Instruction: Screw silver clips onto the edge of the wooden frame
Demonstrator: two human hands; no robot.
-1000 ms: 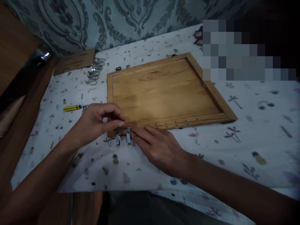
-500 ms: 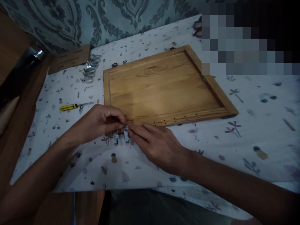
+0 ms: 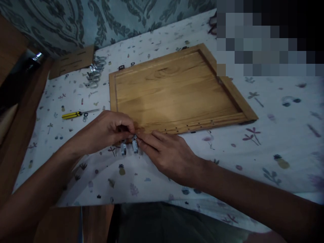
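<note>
A framed wooden panel (image 3: 172, 91) lies on the patterned cloth, with a row of small dark holes along its near edge. Two shiny metal hooks jut out past its near left corner: a left metal hook (image 3: 123, 148) and a right metal hook (image 3: 135, 146). My left hand (image 3: 111, 130) is pinched just above them, thumb against fingertips; whatever is in the pinch is too small to make out. Stretched along the panel's edge, my right hand (image 3: 169, 153) has its fingertips pressed together at the top of the right hook, steadying it.
A yellow and black screwdriver (image 3: 73, 115) rests on the cloth (image 3: 152, 179) to the left. Behind it are a cluster of metal hooks (image 3: 95, 74) and a brown slotted board (image 3: 72, 62) near the wall. A blurred-out patch covers the upper right.
Both hands stay at the hooks with barely any movement. The whole view has shifted slightly, so things appear a little higher and further left.
</note>
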